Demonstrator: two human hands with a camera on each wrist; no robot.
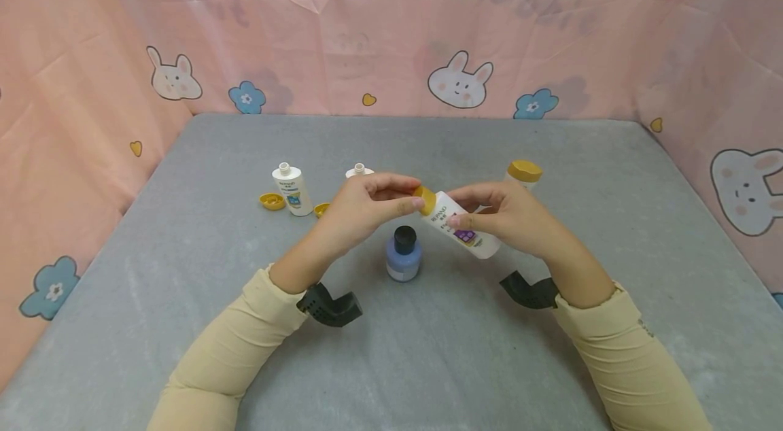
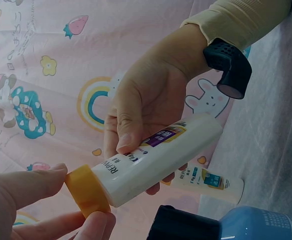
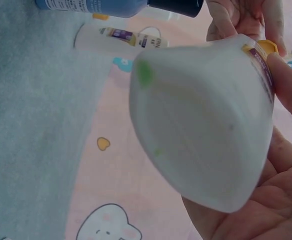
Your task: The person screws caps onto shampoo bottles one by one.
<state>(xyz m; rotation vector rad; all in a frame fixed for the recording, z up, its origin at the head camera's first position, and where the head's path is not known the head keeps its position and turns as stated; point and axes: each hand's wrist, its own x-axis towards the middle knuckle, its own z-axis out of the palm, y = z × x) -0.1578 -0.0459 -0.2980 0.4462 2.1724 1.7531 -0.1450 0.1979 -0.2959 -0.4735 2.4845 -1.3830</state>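
A white bottle (image 1: 461,230) with a purple label is held tilted above the table, its yellow cap (image 1: 426,201) toward the left. My right hand (image 1: 516,217) grips the bottle's body, thumb on the label side and fingers behind. The yellow cap (image 2: 88,191) is pinched between the thumb and fingers of my left hand (image 1: 357,207). In the left wrist view the cap sits at the bottle's end. The right wrist view looks onto the bottle's white base (image 3: 196,135). Just below the hands, a blue bottle (image 1: 404,260) with a black cap stands upright.
At the left, an uncapped white bottle (image 1: 293,193) stands beside a loose yellow cap (image 1: 272,201). Another uncapped bottle (image 1: 359,170) and a second loose cap (image 1: 321,210) are partly hidden by my left hand. A yellow-capped bottle (image 1: 524,173) stands behind my right hand. Pink curtains (image 1: 379,30) enclose the grey table (image 1: 453,356).
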